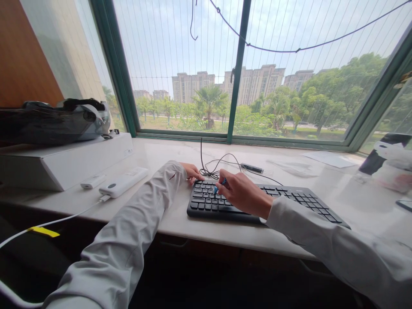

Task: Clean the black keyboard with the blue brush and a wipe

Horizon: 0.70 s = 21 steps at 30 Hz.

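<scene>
1. Pale counter (pixel 176 218) beneath a green-framed window (pixel 237 86); a white box (pixel 93 158) sits at its left end.
2. Left hand (pixel 192 171): fingers loosely extended at the rear left corner of a black keyboard (pixel 301 199); whether they grip it, I cannot tell.
3. Keyboard: flat on the counter, long axis running left to right, right end lower in view, space-bar edge facing the person.
4. Right hand (pixel 243 192): fingertips pinched around a small blue tool (pixel 216 189), which points down toward the left-side keys.
</scene>
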Each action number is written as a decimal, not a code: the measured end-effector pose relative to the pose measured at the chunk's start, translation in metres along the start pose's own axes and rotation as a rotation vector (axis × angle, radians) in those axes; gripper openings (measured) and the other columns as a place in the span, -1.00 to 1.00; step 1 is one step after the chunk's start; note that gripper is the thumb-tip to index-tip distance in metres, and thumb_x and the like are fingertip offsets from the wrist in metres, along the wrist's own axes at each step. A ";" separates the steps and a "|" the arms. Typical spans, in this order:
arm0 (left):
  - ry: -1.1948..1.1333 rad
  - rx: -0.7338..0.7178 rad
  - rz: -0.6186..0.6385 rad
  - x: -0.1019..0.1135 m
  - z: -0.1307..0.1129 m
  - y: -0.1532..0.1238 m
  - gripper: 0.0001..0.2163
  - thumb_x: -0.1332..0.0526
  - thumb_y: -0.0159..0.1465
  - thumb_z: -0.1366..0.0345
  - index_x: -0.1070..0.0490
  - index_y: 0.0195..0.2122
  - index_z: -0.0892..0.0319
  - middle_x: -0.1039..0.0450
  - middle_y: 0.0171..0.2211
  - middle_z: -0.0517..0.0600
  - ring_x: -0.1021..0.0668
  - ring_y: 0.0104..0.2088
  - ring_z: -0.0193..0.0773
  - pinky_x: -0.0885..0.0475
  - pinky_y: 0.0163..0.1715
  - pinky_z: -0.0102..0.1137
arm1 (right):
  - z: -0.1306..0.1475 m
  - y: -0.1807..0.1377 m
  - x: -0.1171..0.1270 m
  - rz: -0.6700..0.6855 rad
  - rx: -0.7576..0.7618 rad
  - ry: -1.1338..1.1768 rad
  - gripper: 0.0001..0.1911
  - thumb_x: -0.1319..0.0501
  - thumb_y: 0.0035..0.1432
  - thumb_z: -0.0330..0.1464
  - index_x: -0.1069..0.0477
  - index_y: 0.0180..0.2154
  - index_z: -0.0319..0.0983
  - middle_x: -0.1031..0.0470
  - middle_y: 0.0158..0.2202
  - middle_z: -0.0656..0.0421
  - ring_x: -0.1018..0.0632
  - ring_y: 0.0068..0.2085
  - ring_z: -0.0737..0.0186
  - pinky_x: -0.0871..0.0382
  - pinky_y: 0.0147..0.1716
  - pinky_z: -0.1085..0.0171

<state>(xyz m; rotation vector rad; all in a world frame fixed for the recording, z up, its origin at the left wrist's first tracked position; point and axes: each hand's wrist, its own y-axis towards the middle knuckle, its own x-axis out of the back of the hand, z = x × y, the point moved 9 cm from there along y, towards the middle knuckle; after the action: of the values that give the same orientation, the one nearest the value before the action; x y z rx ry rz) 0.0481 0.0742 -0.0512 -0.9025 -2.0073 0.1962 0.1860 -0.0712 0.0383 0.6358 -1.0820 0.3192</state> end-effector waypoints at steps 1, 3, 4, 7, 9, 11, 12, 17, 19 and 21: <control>-0.003 -0.002 0.002 0.000 0.000 0.000 -0.47 -0.36 -0.08 -0.22 -0.45 -0.50 0.24 -0.41 -0.67 -0.03 -0.23 -0.57 -0.37 -0.03 -0.51 -0.38 | 0.002 -0.002 0.000 0.002 0.003 -0.004 -0.87 -0.06 0.32 -0.30 -0.29 -0.27 -0.20 -0.52 -0.45 0.16 -0.39 -0.52 0.33 -0.05 -0.51 0.34; -0.006 -0.005 0.005 0.000 -0.001 -0.001 -0.46 -0.36 -0.10 -0.23 -0.45 -0.49 0.24 -0.42 -0.67 -0.03 -0.23 -0.58 -0.38 -0.03 -0.51 -0.38 | 0.004 -0.004 0.001 0.009 0.009 -0.015 -0.87 -0.06 0.33 -0.31 -0.30 -0.26 -0.21 -0.52 -0.45 0.15 -0.41 -0.51 0.32 -0.06 -0.50 0.34; -0.007 -0.005 0.006 0.000 -0.001 -0.001 -0.45 -0.36 -0.11 -0.24 -0.45 -0.49 0.24 -0.42 -0.67 -0.03 -0.22 -0.58 -0.39 -0.02 -0.52 -0.38 | 0.005 -0.005 0.001 0.014 0.011 -0.022 -0.88 -0.06 0.33 -0.31 -0.30 -0.25 -0.21 -0.52 -0.44 0.15 -0.42 -0.51 0.32 -0.07 -0.50 0.34; -0.010 -0.004 0.004 0.000 -0.001 -0.002 -0.44 -0.36 -0.13 -0.25 -0.45 -0.49 0.23 -0.42 -0.67 -0.04 -0.20 -0.60 -0.41 -0.02 -0.53 -0.38 | 0.004 -0.007 0.003 0.018 0.010 -0.033 -0.89 -0.07 0.32 -0.32 -0.30 -0.25 -0.21 -0.52 -0.44 0.14 -0.45 -0.49 0.30 -0.08 -0.50 0.34; -0.012 -0.009 -0.006 0.001 -0.001 -0.002 -0.44 -0.36 -0.13 -0.26 -0.45 -0.50 0.23 -0.43 -0.66 -0.04 -0.20 -0.61 -0.41 -0.02 -0.53 -0.38 | 0.002 -0.008 0.004 0.013 0.011 -0.029 -0.89 -0.08 0.32 -0.32 -0.29 -0.27 -0.21 -0.53 -0.45 0.14 -0.46 -0.48 0.30 -0.08 -0.50 0.34; -0.009 -0.014 -0.008 0.001 -0.002 -0.003 -0.44 -0.35 -0.13 -0.26 -0.46 -0.49 0.23 -0.43 -0.66 -0.04 -0.20 -0.61 -0.41 -0.03 -0.53 -0.38 | 0.001 -0.009 0.005 0.008 0.013 -0.019 -0.89 -0.08 0.32 -0.32 -0.28 -0.28 -0.20 -0.53 -0.46 0.15 -0.46 -0.48 0.29 -0.08 -0.50 0.34; -0.006 -0.016 -0.009 0.001 -0.002 -0.003 -0.44 -0.35 -0.13 -0.26 -0.47 -0.49 0.23 -0.43 -0.65 -0.04 -0.21 -0.60 -0.40 -0.03 -0.52 -0.38 | 0.001 -0.010 0.005 0.008 0.013 -0.013 -0.89 -0.08 0.32 -0.31 -0.27 -0.29 -0.19 -0.53 -0.46 0.16 -0.46 -0.48 0.30 -0.08 -0.50 0.34; 0.003 -0.030 -0.035 0.002 -0.001 -0.003 -0.43 -0.32 -0.09 -0.27 -0.45 -0.49 0.24 -0.43 -0.66 -0.03 -0.19 -0.60 -0.41 -0.02 -0.51 -0.38 | 0.007 -0.016 0.004 0.024 0.012 0.013 -0.88 -0.07 0.32 -0.31 -0.27 -0.29 -0.19 -0.54 -0.45 0.15 -0.46 -0.48 0.30 -0.10 -0.50 0.35; 0.003 -0.029 -0.039 0.002 0.000 -0.003 -0.44 -0.32 -0.07 -0.27 -0.45 -0.49 0.24 -0.42 -0.66 -0.03 -0.17 -0.60 -0.41 -0.01 -0.52 -0.38 | 0.009 -0.018 0.004 0.029 0.014 0.016 -0.88 -0.06 0.32 -0.31 -0.28 -0.28 -0.20 -0.54 -0.45 0.15 -0.47 -0.48 0.30 -0.11 -0.49 0.35; 0.003 -0.028 -0.039 0.002 0.000 -0.004 -0.44 -0.31 -0.07 -0.27 -0.45 -0.49 0.23 -0.42 -0.66 -0.04 -0.16 -0.60 -0.41 0.01 -0.53 -0.37 | 0.010 -0.020 0.005 0.033 0.014 0.016 -0.89 -0.07 0.32 -0.32 -0.28 -0.28 -0.20 -0.54 -0.46 0.15 -0.47 -0.48 0.29 -0.12 -0.49 0.35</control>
<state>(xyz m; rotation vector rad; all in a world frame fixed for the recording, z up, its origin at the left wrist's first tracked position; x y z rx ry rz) 0.0455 0.0728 -0.0486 -0.8799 -2.0280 0.1449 0.1916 -0.0936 0.0393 0.6268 -1.0764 0.3602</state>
